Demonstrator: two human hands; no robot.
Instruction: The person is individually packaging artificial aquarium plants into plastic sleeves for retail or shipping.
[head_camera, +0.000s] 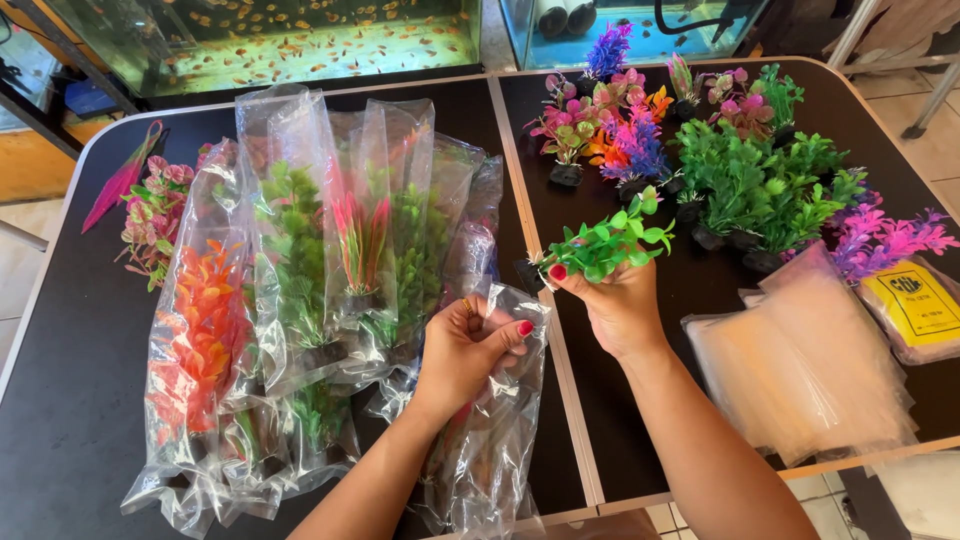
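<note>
**Green plant in one hand, clear bag in the other**

Across the black tabletop (80, 400) things crowd both sides. At left of the frame lie bagged plants (290, 260), orange, green and red sprigs sealed in long clear sleeves, overlapping one another; a loose pink plant (150, 215) sits at the far left edge. At upper right stands a cluster of loose plants (700, 150), purple, pink, orange and green, on small dark bases. Fish tanks (300, 40) run along the top.

The right hand (615, 305), at centre, has its fingers closed round the base of a small green plant (610, 240), lifted just above the tabletop. The left hand (465, 350), just beside it, pinches the mouth of an empty clear bag (495, 430) between thumb and curled fingers; the bag trails toward the bottom edge.

At lower right lies a stack of flat clear bags (800, 365), blurred, and beside it, at the right edge, a packet with a square yellow label (915, 300).
</note>
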